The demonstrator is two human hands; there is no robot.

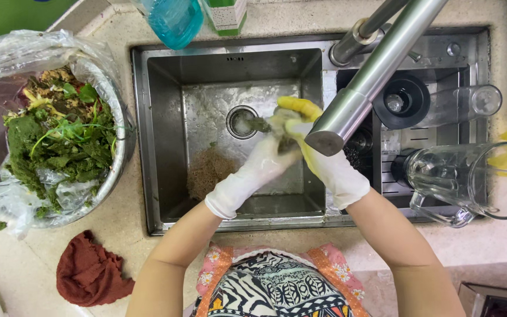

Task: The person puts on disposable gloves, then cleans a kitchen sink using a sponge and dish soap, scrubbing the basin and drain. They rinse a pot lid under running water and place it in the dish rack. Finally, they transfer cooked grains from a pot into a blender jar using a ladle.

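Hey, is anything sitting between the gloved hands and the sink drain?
Nothing visible does. Both gloved hands, left hand and right hand, hold a dark green clump just right of the open drain; the brown residue lies nearer the person, off to the side.

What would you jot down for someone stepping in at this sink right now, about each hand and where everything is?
Left hand: white glove, closed around a dark green clump over the sink.
Right hand: white glove stained yellow, pressed on the same clump under the faucet.
A leafy scrap sits by the drain; brown residue lies on the sink floor.
Left counter: lined bowl of green scraps, red cloth.
Right: glass pitcher lying on its side.
Residue not yet rinsed away.
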